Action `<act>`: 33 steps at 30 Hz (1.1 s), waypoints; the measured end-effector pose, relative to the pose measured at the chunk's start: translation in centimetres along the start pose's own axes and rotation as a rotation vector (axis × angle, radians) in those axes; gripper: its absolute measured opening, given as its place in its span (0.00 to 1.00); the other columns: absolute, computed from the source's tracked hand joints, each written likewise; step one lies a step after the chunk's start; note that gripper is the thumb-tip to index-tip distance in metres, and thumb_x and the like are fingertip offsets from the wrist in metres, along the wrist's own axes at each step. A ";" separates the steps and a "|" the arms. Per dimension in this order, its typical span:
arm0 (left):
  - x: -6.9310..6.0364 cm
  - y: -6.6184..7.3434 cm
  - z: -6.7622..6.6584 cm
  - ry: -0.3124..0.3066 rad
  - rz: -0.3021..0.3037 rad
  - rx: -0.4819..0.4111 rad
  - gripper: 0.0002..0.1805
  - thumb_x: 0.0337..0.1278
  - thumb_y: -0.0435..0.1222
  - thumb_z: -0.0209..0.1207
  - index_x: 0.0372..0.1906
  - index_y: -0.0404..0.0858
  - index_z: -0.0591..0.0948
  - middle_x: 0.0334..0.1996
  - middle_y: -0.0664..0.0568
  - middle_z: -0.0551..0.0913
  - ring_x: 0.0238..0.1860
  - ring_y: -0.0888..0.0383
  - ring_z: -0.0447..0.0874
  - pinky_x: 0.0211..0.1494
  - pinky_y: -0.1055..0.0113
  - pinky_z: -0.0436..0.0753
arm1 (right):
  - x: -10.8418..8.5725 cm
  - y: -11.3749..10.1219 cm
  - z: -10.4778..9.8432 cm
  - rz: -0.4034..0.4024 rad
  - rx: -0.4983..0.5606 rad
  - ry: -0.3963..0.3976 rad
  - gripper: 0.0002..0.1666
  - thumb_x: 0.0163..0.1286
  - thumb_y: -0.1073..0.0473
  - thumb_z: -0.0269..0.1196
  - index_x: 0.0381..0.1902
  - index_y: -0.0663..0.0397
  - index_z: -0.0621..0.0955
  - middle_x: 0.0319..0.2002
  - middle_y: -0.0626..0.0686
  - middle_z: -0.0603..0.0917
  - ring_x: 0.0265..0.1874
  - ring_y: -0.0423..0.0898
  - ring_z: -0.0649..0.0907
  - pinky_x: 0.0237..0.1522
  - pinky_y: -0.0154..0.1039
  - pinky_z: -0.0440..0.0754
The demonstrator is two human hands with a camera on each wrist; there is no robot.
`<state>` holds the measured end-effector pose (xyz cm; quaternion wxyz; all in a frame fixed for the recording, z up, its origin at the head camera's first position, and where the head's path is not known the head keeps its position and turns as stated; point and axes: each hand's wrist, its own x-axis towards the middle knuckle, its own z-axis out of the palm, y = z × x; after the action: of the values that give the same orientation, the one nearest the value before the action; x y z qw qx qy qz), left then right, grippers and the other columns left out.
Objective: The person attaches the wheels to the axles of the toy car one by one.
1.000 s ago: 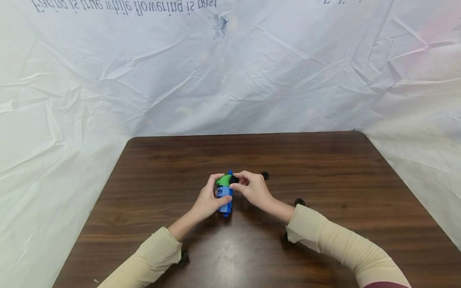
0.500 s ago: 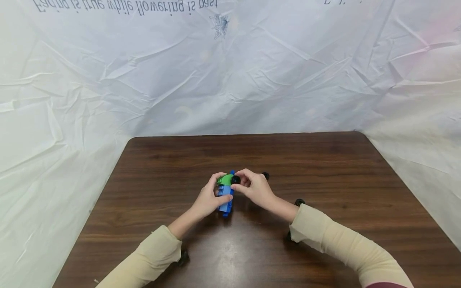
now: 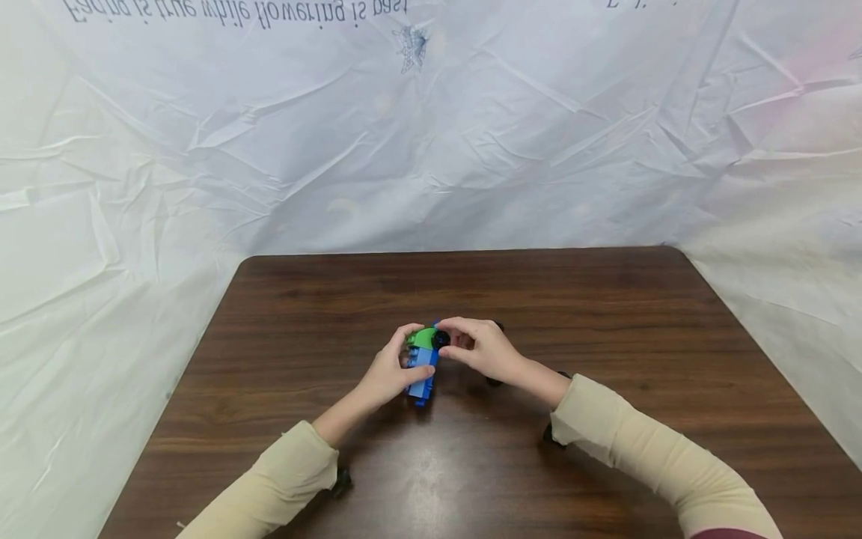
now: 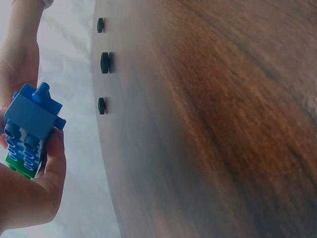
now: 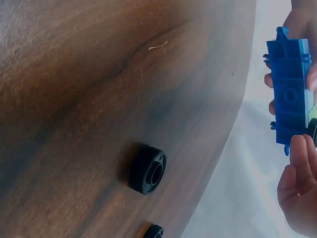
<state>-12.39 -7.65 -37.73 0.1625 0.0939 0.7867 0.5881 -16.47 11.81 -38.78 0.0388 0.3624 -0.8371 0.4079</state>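
Note:
My left hand [image 3: 390, 368] grips a toy vehicle base [image 3: 422, 363] of blue bricks with a green curved brick [image 3: 423, 338] on top. The base is held tilted above the table, its studs facing left and its hollow blue underside [image 5: 290, 91] showing in the right wrist view. A black toy wheel [image 3: 441, 339] sits at the far right corner of the base, by the green brick. My right hand [image 3: 486, 349] pinches this wheel between thumb and fingertips. Blue axle pegs [image 4: 41, 91] stick out at the near end in the left wrist view.
Several loose black wheels lie on the brown wooden table [image 3: 303, 299]: one wheel [image 3: 342, 483] by the left sleeve, another wheel [image 3: 552, 434] by the right cuff, others partly behind the right hand and wrist. White sheeting [image 3: 431, 150] hangs round the table.
My right hand and forearm have shifted slightly right and turned a little at the wheel. A dark wheel now shows below the right hand. The left hand stays nearly still on the vehicle base.

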 end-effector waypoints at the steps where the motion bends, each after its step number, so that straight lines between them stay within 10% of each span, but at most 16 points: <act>1: 0.0 0.1 0.0 -0.003 0.001 -0.002 0.34 0.48 0.31 0.59 0.61 0.43 0.59 0.45 0.41 0.73 0.34 0.58 0.75 0.32 0.65 0.79 | 0.0 0.1 0.0 -0.005 0.007 -0.005 0.21 0.54 0.60 0.64 0.47 0.59 0.77 0.24 0.48 0.78 0.20 0.35 0.74 0.23 0.29 0.73; 23: 1.4 -2.7 -0.3 0.002 -0.009 0.009 0.35 0.48 0.35 0.61 0.62 0.47 0.58 0.47 0.44 0.72 0.39 0.55 0.75 0.34 0.64 0.79 | 0.3 0.0 0.8 0.059 0.038 -0.006 0.20 0.53 0.65 0.63 0.45 0.67 0.77 0.24 0.55 0.80 0.20 0.43 0.75 0.23 0.31 0.74; 33: 0.2 -0.3 -0.5 -0.016 -0.011 0.030 0.34 0.49 0.31 0.59 0.62 0.39 0.58 0.44 0.41 0.74 0.38 0.55 0.75 0.33 0.65 0.78 | 0.2 0.0 0.7 0.023 0.043 -0.005 0.19 0.55 0.60 0.63 0.45 0.61 0.78 0.24 0.50 0.80 0.21 0.36 0.75 0.24 0.28 0.74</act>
<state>-12.74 -8.12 -37.89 0.1704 0.0967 0.7946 0.5747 -16.45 11.22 -39.18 0.0243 0.3545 -0.8323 0.4254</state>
